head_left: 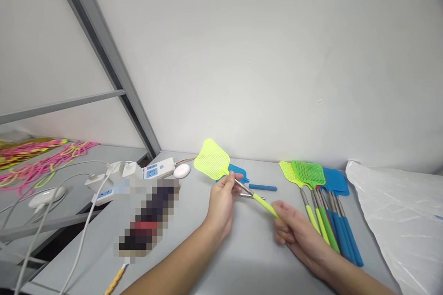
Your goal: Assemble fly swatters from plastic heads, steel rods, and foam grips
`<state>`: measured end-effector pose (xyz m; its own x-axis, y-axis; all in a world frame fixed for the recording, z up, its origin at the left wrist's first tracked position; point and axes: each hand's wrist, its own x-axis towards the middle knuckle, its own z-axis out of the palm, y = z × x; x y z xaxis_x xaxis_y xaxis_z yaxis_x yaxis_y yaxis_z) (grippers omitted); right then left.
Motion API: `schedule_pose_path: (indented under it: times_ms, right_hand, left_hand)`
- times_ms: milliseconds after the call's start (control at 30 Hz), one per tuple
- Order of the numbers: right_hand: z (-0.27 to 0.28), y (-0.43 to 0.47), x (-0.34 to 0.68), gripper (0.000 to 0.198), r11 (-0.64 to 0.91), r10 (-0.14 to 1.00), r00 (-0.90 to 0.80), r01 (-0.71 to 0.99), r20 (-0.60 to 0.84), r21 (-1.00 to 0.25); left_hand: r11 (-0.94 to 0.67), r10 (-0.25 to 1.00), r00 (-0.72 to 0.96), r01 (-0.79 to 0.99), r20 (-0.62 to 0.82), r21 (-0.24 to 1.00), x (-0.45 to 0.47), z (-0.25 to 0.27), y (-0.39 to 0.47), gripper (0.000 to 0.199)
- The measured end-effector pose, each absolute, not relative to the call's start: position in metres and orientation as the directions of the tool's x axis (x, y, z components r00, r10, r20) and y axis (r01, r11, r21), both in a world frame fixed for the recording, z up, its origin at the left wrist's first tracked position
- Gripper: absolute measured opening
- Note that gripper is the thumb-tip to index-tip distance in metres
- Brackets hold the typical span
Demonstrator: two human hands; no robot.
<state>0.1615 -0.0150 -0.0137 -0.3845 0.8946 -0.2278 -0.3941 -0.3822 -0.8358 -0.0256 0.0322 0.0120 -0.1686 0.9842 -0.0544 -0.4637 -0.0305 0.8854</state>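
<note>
A yellow fly swatter is held between my two hands above the table, its mesh head up and to the left. My left hand pinches the metal shaft just below the head. Around the yellow grip, my right hand is closed. Behind my left hand lies a blue swatter head, partly hidden. A separate blue handle rests to its right. Several swatters lie in a fanned pile at the right, with a green head and blue heads on view.
White power strips with plugs and cables, a round white device and a pixelated object occupy the left side. A white plastic sheet covers the right end. A grey metal frame post rises at left, beyond it pink cords.
</note>
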Motion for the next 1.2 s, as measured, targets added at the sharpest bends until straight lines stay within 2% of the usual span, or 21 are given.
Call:
schedule_pose_path:
  times_ms: [133,233,400,533,700,967,1067,1200]
  right_hand:
    - [-0.011,-0.017,0.165,0.028,-0.390,0.887,-0.396,-0.373,-0.236,-0.842]
    - [-0.014,-0.017,0.167,0.024,-0.404,0.885,-0.399,-0.409,-0.238,-0.818]
    - [-0.022,-0.011,0.171,0.022,-0.420,0.899,-0.347,-0.512,-0.268,-0.749]
    - [-0.022,-0.010,0.170,0.021,-0.409,0.905,-0.332,-0.502,-0.267,-0.762]
    - [-0.018,-0.011,0.166,0.023,-0.390,0.906,-0.339,-0.441,-0.252,-0.809]
    - [-0.019,-0.015,0.165,0.027,-0.388,0.904,-0.347,-0.415,-0.251,-0.823]
    - [-0.020,-0.014,0.167,0.028,-0.391,0.907,-0.330,-0.437,-0.261,-0.810]
    - [-0.022,-0.009,0.172,0.028,-0.387,0.919,-0.278,-0.496,-0.280,-0.777]
  left_hand:
    - [-0.115,0.953,-0.300,-0.473,-0.037,0.873,-0.044,0.021,0.043,0.030]
    - [-0.156,0.952,-0.304,-0.427,0.020,0.891,-0.051,0.022,0.047,0.031]
    - [0.018,0.995,-0.089,-0.338,-0.051,0.941,-0.036,0.013,0.035,0.038]
    - [0.116,0.992,0.083,-0.281,-0.096,0.953,-0.020,0.005,0.024,0.040]
    - [0.060,0.997,-0.027,-0.296,-0.071,0.953,-0.024,0.005,0.029,0.040]
    - [-0.095,0.957,-0.286,-0.437,-0.039,0.895,-0.056,0.022,0.053,0.030]
    - [-0.066,0.968,-0.245,-0.442,-0.050,0.895,-0.056,0.019,0.053,0.033]
    - [0.051,0.993,-0.084,-0.352,-0.086,0.935,-0.037,0.006,0.040,0.037]
